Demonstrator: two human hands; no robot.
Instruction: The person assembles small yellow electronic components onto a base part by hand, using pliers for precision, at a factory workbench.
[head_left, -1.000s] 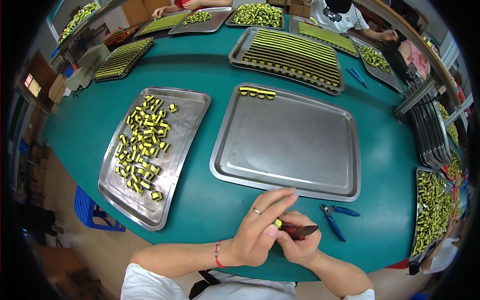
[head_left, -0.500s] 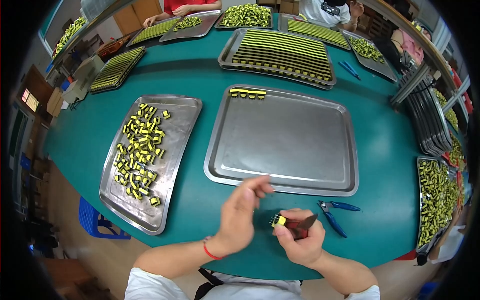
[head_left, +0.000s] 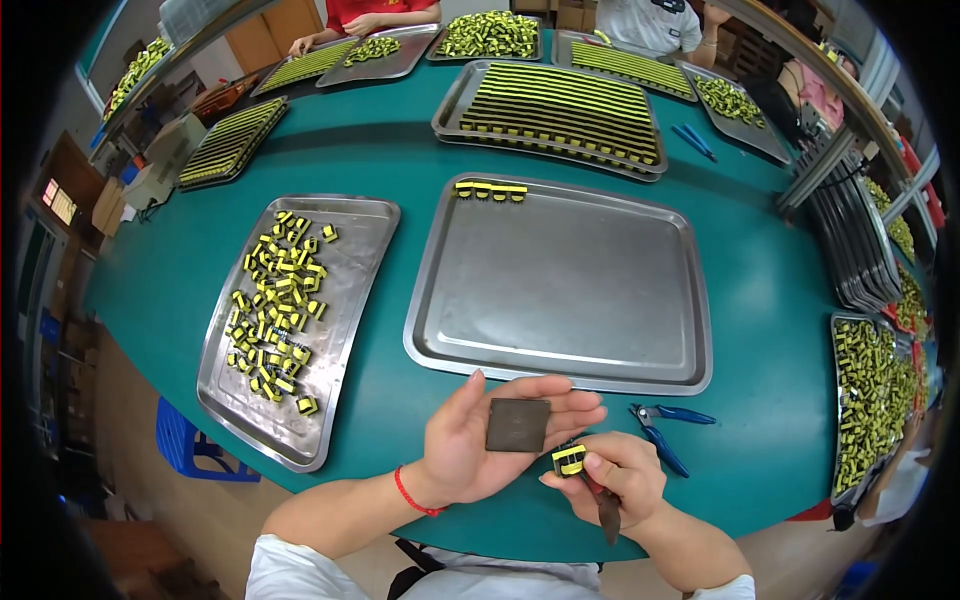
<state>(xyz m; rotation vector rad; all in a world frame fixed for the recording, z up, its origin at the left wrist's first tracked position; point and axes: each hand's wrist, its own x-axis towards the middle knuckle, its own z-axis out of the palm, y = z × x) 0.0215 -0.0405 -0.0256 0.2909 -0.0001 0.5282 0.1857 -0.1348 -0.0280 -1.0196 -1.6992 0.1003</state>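
My left hand [head_left: 470,445] is turned palm up with its fingers stretched out. Across that palm and its fingers lies a dark, flat square plate [head_left: 518,425]. Close beside it, my right hand [head_left: 622,478] pinches a small transformer [head_left: 568,460] with yellow tape, a black body and pins. The same hand also keeps a tool with a dark pointed blade [head_left: 608,518] and a bit of red in its grip; the rest of that tool is hidden. Beyond both hands is a metal tray [head_left: 560,290] with a short row of transformers [head_left: 490,190] in its far left corner.
To the left, another metal tray [head_left: 350,330] carries loose transformers [head_left: 275,300]. Blue-handled cutters [head_left: 665,430] lie right of my hands. Filled trays [head_left: 560,115] stand at the back; a heaped tray [head_left: 868,400] is at the right edge. Two people sit across the table.
My left hand has turned palm up and come nearer the right, and the dark plate now shows on it. My right hand has rotated, so the blade points down toward me.
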